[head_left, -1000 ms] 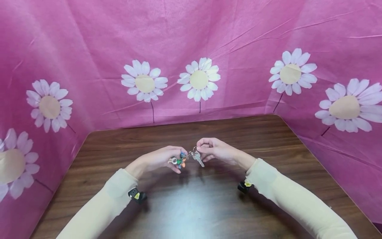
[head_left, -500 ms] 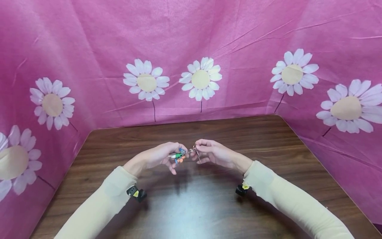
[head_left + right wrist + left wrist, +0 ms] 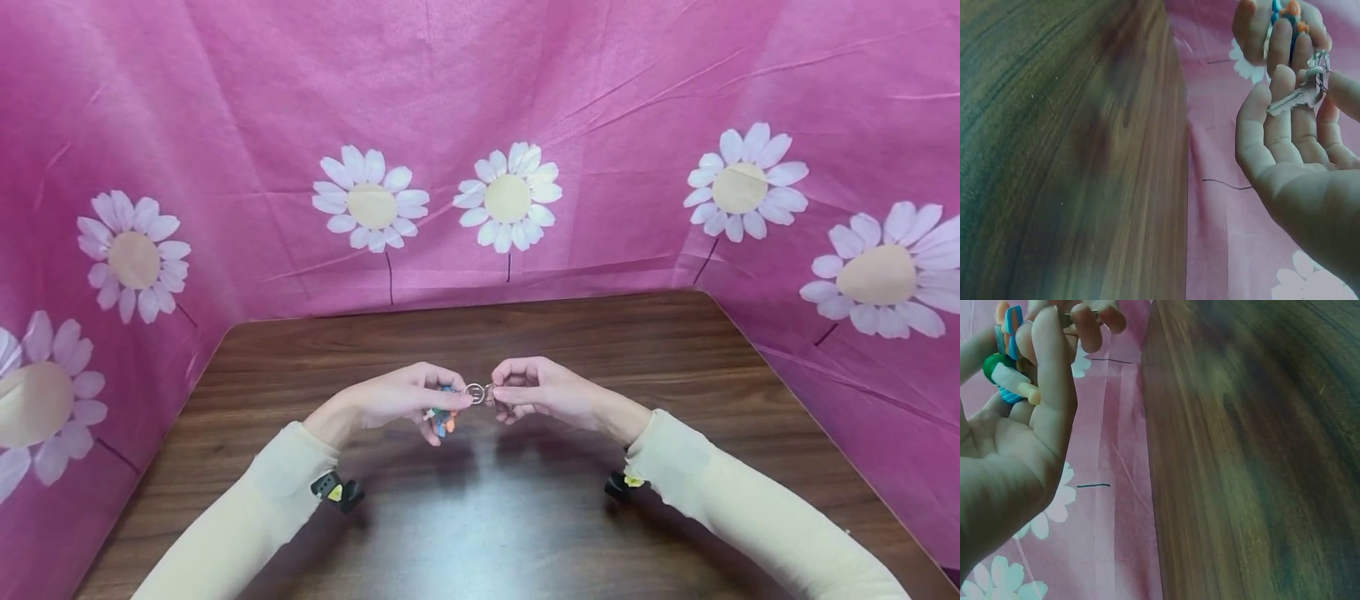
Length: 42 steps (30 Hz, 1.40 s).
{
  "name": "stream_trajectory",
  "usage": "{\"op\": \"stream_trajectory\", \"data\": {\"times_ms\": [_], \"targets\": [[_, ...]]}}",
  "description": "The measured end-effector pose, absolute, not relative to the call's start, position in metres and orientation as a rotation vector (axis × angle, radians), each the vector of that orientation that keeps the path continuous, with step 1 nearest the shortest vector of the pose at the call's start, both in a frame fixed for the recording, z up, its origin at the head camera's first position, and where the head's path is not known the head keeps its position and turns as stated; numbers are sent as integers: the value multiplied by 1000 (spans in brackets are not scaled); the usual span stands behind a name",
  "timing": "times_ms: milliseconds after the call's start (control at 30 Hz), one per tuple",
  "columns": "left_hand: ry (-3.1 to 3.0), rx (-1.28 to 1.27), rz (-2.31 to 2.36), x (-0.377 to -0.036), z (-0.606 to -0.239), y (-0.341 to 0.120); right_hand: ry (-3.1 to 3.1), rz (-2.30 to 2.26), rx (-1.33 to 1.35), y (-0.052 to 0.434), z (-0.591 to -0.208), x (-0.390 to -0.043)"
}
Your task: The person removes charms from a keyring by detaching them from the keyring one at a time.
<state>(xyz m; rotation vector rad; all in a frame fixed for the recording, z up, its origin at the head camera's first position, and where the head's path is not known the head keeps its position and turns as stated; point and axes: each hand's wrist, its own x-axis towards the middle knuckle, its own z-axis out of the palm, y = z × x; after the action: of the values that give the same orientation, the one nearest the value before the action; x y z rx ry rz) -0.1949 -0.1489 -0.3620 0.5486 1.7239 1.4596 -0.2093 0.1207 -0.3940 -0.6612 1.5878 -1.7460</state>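
Note:
Over the middle of the table, my left hand (image 3: pixel 401 395) pinches a metal split ring (image 3: pixel 474 384) between thumb and fingertips. A keychain charm (image 3: pixel 442 422) of colourful small pieces hangs under its fingers. In the left wrist view the charm shows a green and white piece (image 3: pixel 1004 374) and an orange and blue piece (image 3: pixel 1011 328) against the palm. My right hand (image 3: pixel 555 393) faces it from the other side, its thumb and fingers pinching by the ring end of a silver key (image 3: pixel 1297 99). The key lies along the curled fingers in the right wrist view; short chain links (image 3: pixel 1318 60) run from it towards the charm.
A brown wood-grain table (image 3: pixel 480 517) lies below both hands. Pink cloth (image 3: pixel 600 75) with white daisies surrounds its back and sides. Dark wrist cameras (image 3: pixel 348 493) are strapped at the cuffs.
The key, earlier hanging visibly beside the right fingers, has turned in behind them in the head view. The left thumb has come over onto the ring, and the charm has dropped lower under the left hand.

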Motion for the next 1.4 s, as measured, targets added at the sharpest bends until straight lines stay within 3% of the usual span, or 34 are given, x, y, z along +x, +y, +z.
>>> {"op": "stream_trajectory", "data": {"times_ms": [400,933,1400], "targets": [[1944,599,1508,-182,-363,-143,1361,-1767,-704,127,-394,-205],[2245,862,1388,-171,-360,-142,1555,-1645,-618,127,-382,-204],[2289,933,1368,-171,-366,-147,1591,-1640,-634,131,-382,-207]]}}
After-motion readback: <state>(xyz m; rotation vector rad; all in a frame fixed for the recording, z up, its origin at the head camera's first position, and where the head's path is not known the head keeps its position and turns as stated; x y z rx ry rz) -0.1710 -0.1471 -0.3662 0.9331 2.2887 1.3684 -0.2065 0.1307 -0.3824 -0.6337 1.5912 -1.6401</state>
